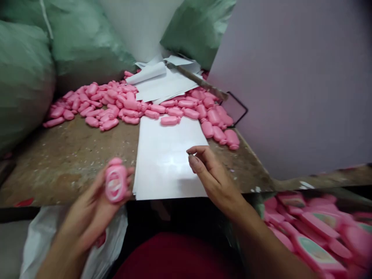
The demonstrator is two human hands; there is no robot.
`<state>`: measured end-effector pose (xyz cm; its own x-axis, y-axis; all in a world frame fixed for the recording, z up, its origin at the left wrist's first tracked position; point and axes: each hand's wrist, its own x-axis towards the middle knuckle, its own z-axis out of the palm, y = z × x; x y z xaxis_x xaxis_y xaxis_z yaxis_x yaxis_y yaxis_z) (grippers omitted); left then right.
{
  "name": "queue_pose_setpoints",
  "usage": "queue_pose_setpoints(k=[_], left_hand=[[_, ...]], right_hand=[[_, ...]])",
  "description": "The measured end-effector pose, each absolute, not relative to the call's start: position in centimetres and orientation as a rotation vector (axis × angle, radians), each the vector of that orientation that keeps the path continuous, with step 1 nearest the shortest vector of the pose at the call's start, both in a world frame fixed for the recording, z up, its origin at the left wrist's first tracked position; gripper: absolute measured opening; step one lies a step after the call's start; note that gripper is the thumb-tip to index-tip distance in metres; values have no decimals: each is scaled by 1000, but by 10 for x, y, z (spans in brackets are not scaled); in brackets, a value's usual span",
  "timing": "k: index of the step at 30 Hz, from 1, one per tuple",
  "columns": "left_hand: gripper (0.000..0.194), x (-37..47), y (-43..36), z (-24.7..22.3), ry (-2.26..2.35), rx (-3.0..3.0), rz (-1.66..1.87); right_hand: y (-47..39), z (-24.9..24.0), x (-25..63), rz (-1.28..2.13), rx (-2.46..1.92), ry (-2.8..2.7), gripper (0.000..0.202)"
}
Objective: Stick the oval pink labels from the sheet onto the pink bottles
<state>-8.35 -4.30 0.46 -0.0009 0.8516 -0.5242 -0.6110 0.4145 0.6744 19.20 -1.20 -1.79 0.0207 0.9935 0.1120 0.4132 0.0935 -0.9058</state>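
In my left hand (100, 203) lies a small pink bottle (115, 182) with an oval white and pink label facing up, my fingers curled around it. It is held over the front edge of the table, left of a stack of white paper sheets (165, 166). My right hand (213, 174) hovers over the right side of that stack, thumb and forefinger pinched together. A tiny dark bit shows at the fingertips, too small to name. Many unlabelled pink bottles (130, 104) lie heaped behind the stack, one of them on its far end.
Large green sacks (84, 38) stand behind and left of the wooden table (64, 162). Loose papers (162, 81) and a stick (197, 79) lie over the heap. A pale panel (290, 85) rises at right. Below are labelled pink bottles (316, 248) and a white bag (43, 232).
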Motion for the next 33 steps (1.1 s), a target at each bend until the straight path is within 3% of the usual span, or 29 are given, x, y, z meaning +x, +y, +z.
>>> queue_pose_setpoints(k=[5, 15, 33], left_hand=[[33, -9, -13, 13, 785, 258, 1061], [29, 8, -12, 9, 794, 146, 1119], [29, 6, -10, -2, 832, 78, 1022]], right_hand=[[-38, -7, 167, 670, -1202, -1856, 13], [-36, -12, 163, 246, -1100, -2099, 11], [-27, -18, 170, 345, -996, -2196, 11]])
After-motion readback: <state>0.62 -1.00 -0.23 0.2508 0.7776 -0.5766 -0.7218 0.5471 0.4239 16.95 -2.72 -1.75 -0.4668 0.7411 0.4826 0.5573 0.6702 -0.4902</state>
